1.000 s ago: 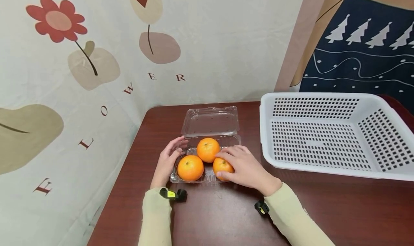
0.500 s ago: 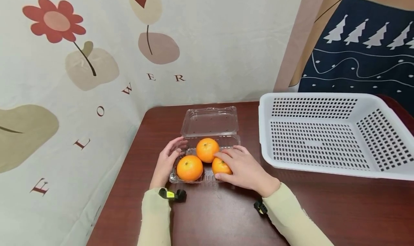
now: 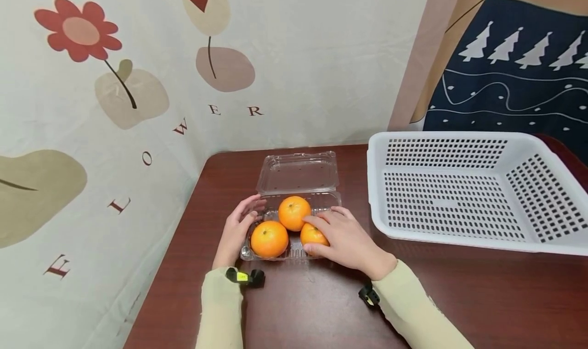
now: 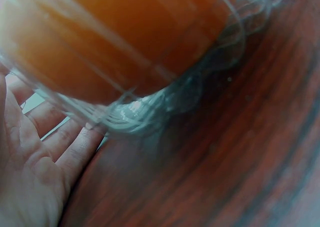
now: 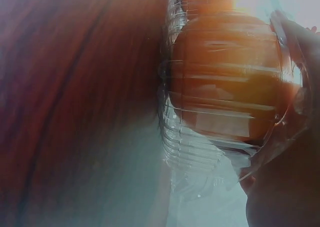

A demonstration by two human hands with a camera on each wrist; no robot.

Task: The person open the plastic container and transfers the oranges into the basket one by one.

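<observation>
Three oranges lie in a clear plastic clamshell box [image 3: 296, 252] whose lid [image 3: 298, 174] is folded back flat behind it. One orange [image 3: 269, 239] is at the front left, another [image 3: 295, 214] at the back middle. Over the third orange [image 3: 312, 235], at the front right, my right hand [image 3: 346, 241] bends its fingers and holds it, thumb on the near side. My left hand [image 3: 235, 231] touches the box's left side. In the left wrist view, its fingers [image 4: 75, 142] lie fairly straight against the outer wall. Through the ribbed wall, the right wrist view shows the held orange [image 5: 225, 77].
A large white perforated basket [image 3: 374, 201] stands to the right on the dark red wooden table [image 3: 312, 308]. Behind and to the left hangs a pale cloth [image 3: 321, 58] printed with flowers. A dark cloth [image 3: 505, 83] with white trees is at the back right.
The right hand has shifted very slightly left over the front-right orange and covers a bit more of it. The left hand, box and other oranges have stayed put.
</observation>
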